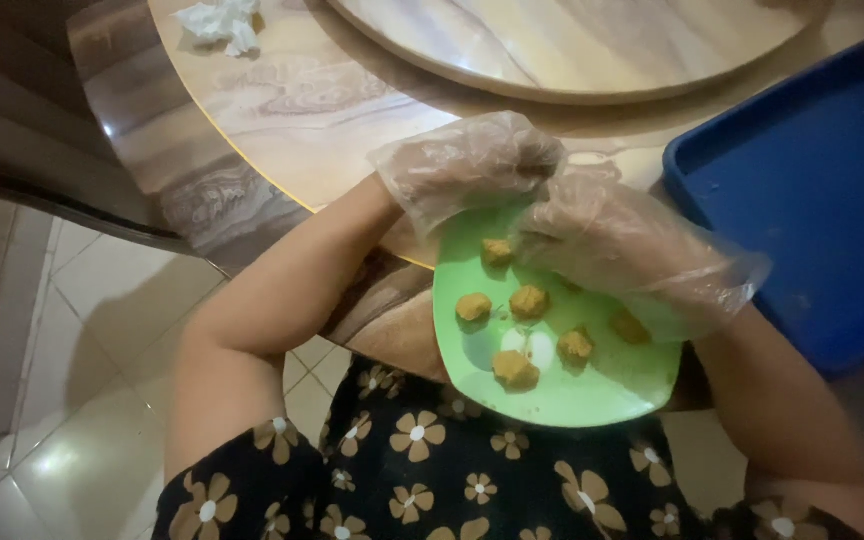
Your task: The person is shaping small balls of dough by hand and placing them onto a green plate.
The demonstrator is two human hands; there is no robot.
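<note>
I see a round marble-patterned table over pale floor tiles, with a crumpled tissue far beyond the fingers. Both hands wear loose clear plastic gloves. Left hand curled shut, right hand curled against it; contents hidden. Directly beneath the fingers: green plate with brown dough balls. Blue tray just right of them.
</note>
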